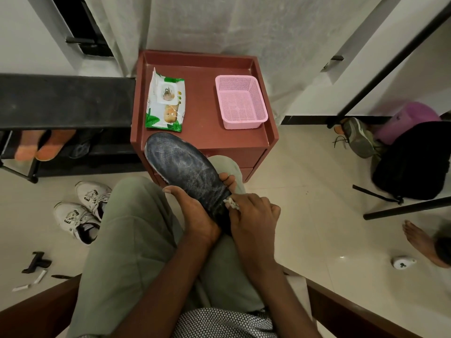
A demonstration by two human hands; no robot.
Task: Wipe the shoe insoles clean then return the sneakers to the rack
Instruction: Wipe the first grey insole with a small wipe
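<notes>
A dark blue insole (181, 167) slants from my lap up over the front edge of the red cabinet (202, 140). My left hand (195, 215) grips the insole's heel end from below. My right hand (251, 213) pinches a crumpled white wipe (231, 203) against the insole near the heel. Two white sneakers (83, 211) lie on the floor to the left. The black shoe rack (63, 101) stands at the left, with orange-soled shoes (41, 147) on a lower shelf.
A green-and-white wipes pack (166, 103) and a pink basket (240, 102) sit on the cabinet top. A black bag (412, 162), a grey shoe (358, 137) and another person's bare foot (422, 240) are on the right floor. Small tools (36, 262) lie at the lower left.
</notes>
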